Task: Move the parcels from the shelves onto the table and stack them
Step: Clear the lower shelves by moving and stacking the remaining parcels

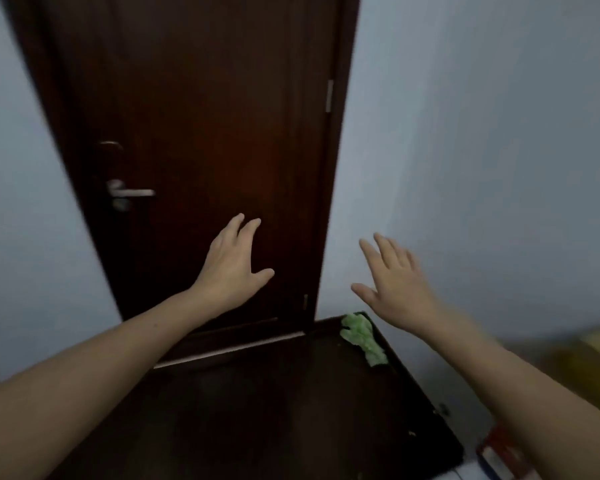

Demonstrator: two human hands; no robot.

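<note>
My left hand (234,263) is stretched out in front of a dark wooden door, fingers straight, holding nothing. My right hand (394,282) is raised beside it with its fingers spread, also empty. Below both hands lies the dark table (274,403). A brownish cardboard parcel (582,365) shows blurred at the right edge. No shelves are in view.
The dark door (194,133) with a metal handle (132,192) fills the middle, pale walls on either side. A crumpled green cloth (362,337) lies at the table's far right corner. A red and white object (499,452) sits on the floor at the lower right.
</note>
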